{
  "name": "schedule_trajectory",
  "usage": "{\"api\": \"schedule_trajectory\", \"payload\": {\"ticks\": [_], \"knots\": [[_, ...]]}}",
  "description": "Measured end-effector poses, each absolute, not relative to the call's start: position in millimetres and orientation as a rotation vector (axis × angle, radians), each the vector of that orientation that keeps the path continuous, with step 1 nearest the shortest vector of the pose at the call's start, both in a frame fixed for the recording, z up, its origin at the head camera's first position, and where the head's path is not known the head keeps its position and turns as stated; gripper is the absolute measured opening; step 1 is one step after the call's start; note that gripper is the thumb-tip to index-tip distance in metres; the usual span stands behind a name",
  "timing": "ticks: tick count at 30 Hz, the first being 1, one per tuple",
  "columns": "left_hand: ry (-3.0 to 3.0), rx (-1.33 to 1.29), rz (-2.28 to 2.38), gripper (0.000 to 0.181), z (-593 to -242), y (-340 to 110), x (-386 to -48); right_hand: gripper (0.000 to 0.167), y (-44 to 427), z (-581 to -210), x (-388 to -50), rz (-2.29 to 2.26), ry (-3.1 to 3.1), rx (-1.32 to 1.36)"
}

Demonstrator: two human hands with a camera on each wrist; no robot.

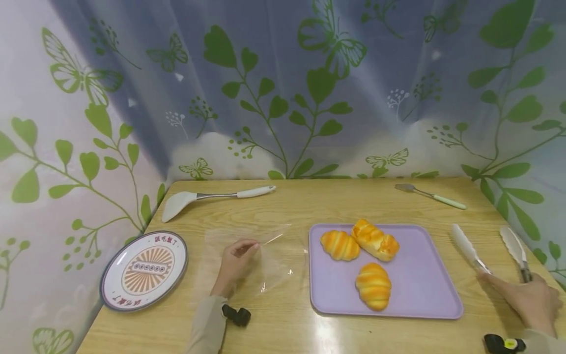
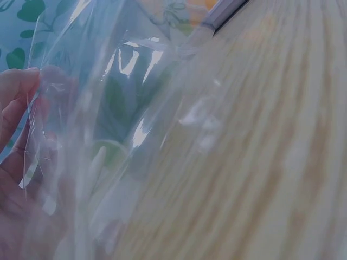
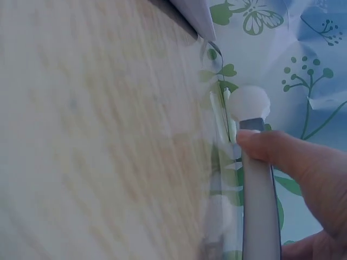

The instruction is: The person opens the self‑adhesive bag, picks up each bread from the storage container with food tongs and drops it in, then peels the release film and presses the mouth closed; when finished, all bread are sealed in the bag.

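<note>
My left hand (image 1: pixel 239 260) pinches the edge of a clear plastic bag (image 1: pixel 276 265) between thumb and fingertips, left of the tray. In the left wrist view the see-through film (image 2: pixel 124 103) spreads out from the fingers (image 2: pixel 19 89). At the far right my right hand (image 1: pixel 530 300) grips a pair of tongs (image 1: pixel 468 246) with pale scalloped tips spread apart. The right wrist view shows the thumb lying along one metal arm of the tongs (image 3: pixel 257 200). Three bread rolls (image 1: pixel 373 286) lie on the purple tray (image 1: pixel 424 295), touched by neither hand.
A white patterned plate (image 1: pixel 177 268) rests at the left edge of the wooden table (image 1: pixel 283 329). Behind the bag lies a white spatula-like utensil (image 1: pixel 216 195). A fork with a pale green handle (image 1: pixel 446 200) lies at the back right. A leaf-printed curtain (image 1: pixel 274 88) borders the table.
</note>
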State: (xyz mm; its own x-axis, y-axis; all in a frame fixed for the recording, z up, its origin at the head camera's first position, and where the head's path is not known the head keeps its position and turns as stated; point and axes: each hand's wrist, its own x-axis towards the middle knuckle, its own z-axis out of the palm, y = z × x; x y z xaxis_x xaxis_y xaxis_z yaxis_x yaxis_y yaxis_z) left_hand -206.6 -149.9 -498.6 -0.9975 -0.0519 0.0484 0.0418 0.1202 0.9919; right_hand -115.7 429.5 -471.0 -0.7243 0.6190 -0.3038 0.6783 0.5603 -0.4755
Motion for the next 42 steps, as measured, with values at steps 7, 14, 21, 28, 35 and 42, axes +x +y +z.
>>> {"api": "schedule_trajectory", "payload": {"ticks": [7, 14, 21, 28, 35, 42], "knots": [[-2.245, 0.005, -2.068, 0.020, -499.4, -150.8, -205.2, 0.112, 417.8, -468.1, -116.3, -0.981, 2.818, 0.843], [-2.219, -0.011, -2.078, 0.021, -499.5, -151.5, -204.1, 0.095, 399.4, -463.7, -114.0, -0.962, 2.953, 0.530], [-2.216, -0.016, -2.080, 0.020, -502.4, -152.9, -204.3, 0.099, 377.6, -453.5, -112.6, -0.977, 2.951, 0.404], [-2.181, -0.025, -2.085, 0.009, -501.7, -152.8, -203.8, 0.102, 354.3, -450.0, -113.5, -0.935, 2.976, 0.279], [-2.173, -0.101, -2.053, 0.019, -501.7, -151.2, -203.2, 0.094, 344.8, -450.1, -111.7, -0.910, 3.012, 0.189], [-2.180, -0.157, -2.049, 0.019, -502.9, -151.1, -204.1, 0.090, 340.4, -453.3, -112.3, -0.860, 3.001, 0.174]]}}
